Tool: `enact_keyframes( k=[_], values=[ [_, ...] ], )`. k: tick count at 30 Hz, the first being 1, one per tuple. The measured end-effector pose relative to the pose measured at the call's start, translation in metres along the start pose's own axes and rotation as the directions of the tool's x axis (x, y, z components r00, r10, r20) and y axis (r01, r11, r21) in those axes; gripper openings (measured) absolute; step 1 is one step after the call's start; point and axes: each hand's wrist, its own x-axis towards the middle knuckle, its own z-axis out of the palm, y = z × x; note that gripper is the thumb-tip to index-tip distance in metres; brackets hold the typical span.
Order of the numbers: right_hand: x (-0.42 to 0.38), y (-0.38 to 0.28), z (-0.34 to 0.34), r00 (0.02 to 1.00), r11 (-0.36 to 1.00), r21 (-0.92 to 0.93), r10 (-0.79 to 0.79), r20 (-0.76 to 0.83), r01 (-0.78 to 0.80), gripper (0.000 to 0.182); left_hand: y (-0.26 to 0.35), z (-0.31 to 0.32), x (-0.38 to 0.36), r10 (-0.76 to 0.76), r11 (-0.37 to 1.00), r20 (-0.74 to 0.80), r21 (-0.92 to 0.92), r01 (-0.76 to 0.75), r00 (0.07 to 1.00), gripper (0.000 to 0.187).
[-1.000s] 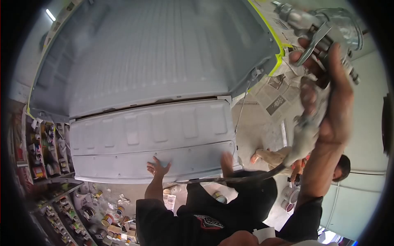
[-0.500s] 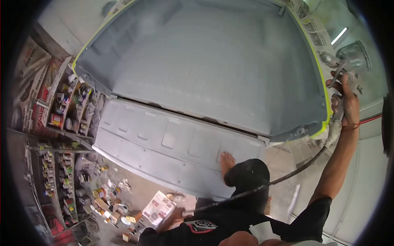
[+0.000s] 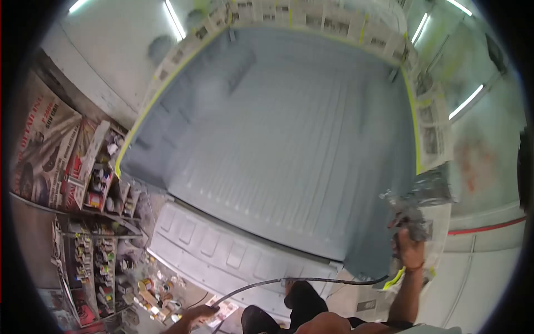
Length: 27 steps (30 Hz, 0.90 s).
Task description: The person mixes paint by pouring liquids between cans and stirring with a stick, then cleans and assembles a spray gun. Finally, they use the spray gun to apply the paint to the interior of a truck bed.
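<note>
My right hand (image 3: 410,249) is closed round a spray gun (image 3: 409,214) at the right side wall of a grey-coated truck bed (image 3: 267,133). A cup (image 3: 436,186) covered in grey residue sits on the gun, which is slightly blurred. From the gun's handle a dark hose (image 3: 303,279) curves left across my front. At its other end my left hand (image 3: 199,314) is closed round the hose, low in the view. The lowered tailgate (image 3: 214,245), lighter grey, lies below the bed, with one of my feet at its right end.
Newspaper (image 3: 328,23) and yellow tape (image 3: 414,119) mask the bed's rim. Shelves of cans (image 3: 103,186) stand at the left. Several tins and boxes (image 3: 153,295) clutter the floor by the tailgate. A red line (image 3: 489,227) runs along the right wall.
My view has tilted up, showing more of the bed and lights. My right hand has swung the spray gun inward from outside the rim. My left hand still holds the hose.
</note>
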Motion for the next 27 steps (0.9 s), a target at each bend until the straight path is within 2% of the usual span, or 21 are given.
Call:
enact_keyframes(
  k=[1,3,4,6,7,9,11,12,13,14,15,16,17,18,19,20,21,22,23,25,27],
  values=[
    [0.014,-0.014,0.001,1.000,1.000,0.003,-0.020,-0.012,0.020,0.042,0.024,-0.005,-0.040,0.016,0.998,0.065,0.054,-0.020,0.998,0.077],
    [0.048,-0.047,0.011,0.973,0.990,-0.001,0.139,-0.185,-0.142,0.034,0.072,-0.011,-0.140,0.223,0.964,0.001,0.150,-0.221,0.975,0.079],
    [0.062,-0.077,0.016,0.975,0.992,-0.002,0.124,-0.185,-0.127,0.034,0.094,-0.017,-0.194,0.235,0.962,-0.008,0.146,-0.232,0.972,0.079],
    [0.093,-0.138,0.037,0.959,0.976,0.187,0.152,-0.239,-0.108,0.031,0.133,-0.052,-0.303,0.292,0.957,-0.101,0.025,-0.291,0.951,0.072],
    [0.113,-0.156,0.033,0.963,0.978,0.180,0.143,-0.227,-0.103,0.031,0.156,-0.068,-0.350,0.311,0.946,-0.148,-0.043,-0.320,0.939,0.070],
    [0.157,-0.186,0.029,0.967,0.979,0.166,0.153,-0.203,-0.120,0.029,0.196,-0.102,-0.424,0.484,0.855,-0.147,-0.130,-0.502,0.862,0.077],
    [0.198,-0.203,0.024,0.961,0.972,0.166,0.196,-0.193,-0.165,0.029,0.240,-0.141,-0.473,0.619,0.764,-0.191,-0.076,-0.641,0.761,0.075],
    [0.231,-0.209,0.027,0.951,0.966,0.194,0.211,-0.224,-0.169,0.029,0.265,-0.175,-0.499,0.617,0.770,-0.176,-0.065,-0.635,0.767,0.070],
    [0.255,-0.201,0.022,0.957,0.969,0.182,0.202,-0.210,-0.165,0.029,0.286,-0.198,-0.507,0.618,0.765,-0.181,-0.085,-0.638,0.765,0.070],
    [0.275,-0.187,0.018,0.951,0.980,0.137,0.176,-0.256,-0.144,0.029,0.305,-0.222,-0.520,0.711,0.658,-0.223,-0.123,-0.743,0.667,0.068],
    [0.320,-0.186,0.030,0.942,0.989,0.133,0.109,-0.318,-0.069,0.029,0.335,-0.266,-0.532,0.798,0.516,-0.305,-0.098,-0.851,0.519,0.066],
    [0.350,-0.200,0.037,0.943,0.987,0.149,0.102,-0.318,-0.056,0.029,0.366,-0.300,-0.547,0.799,0.548,-0.270,-0.040,-0.835,0.537,0.064],
    [0.361,-0.211,0.044,0.936,0.970,0.236,0.139,-0.324,-0.062,0.028,0.403,-0.323,-0.568,0.795,0.487,-0.399,-0.030,-0.873,0.458,0.049],
    [0.376,-0.222,0.053,0.925,0.942,0.333,0.169,-0.339,-0.050,0.028,0.433,-0.348,-0.581,0.792,0.482,-0.389,-0.075,-0.873,0.470,0.049],
    [0.389,-0.227,0.054,0.917,0.938,0.342,0.184,-0.353,-0.057,0.028,0.455,-0.365,-0.588,0.795,0.467,-0.374,-0.123,-0.876,0.477,0.049],
    [0.406,-0.226,0.053,0.889,0.936,0.338,0.231,-0.394,-0.094,0.025,0.475,-0.384,-0.595,0.808,0.474,-0.345,-0.100,-0.875,0.477,0.049],
    [0.418,-0.222,0.047,0.843,0.931,0.341,0.287,-0.455,-0.133,0.023,0.498,-0.405,-0.600,0.783,0.544,-0.320,-0.066,-0.837,0.534,0.051],
    [0.435,-0.215,0.041,0.803,0.923,0.359,0.316,-0.505,-0.138,0.023,0.521,-0.426,-0.603,0.752,0.611,-0.299,-0.021,-0.792,0.588,0.053],
    [0.458,-0.206,0.038,0.784,0.931,0.352,0.292,-0.548,-0.101,0.023,0.545,-0.449,-0.596,0.762,0.619,-0.257,0.020,-0.785,0.594,0.053],
    [0.515,-0.186,0.036,0.737,0.933,0.351,0.291,-0.610,-0.078,0.023,0.598,-0.500,-0.549,0.698,0.691,-0.410,0.167,-0.704,0.587,0.057],
    [0.566,-0.160,0.034,0.738,0.927,0.372,0.286,-0.611,-0.052,0.022,0.621,-0.550,-0.446,0.636,0.766,-0.392,0.217,-0.605,0.665,0.064]
  ],
)
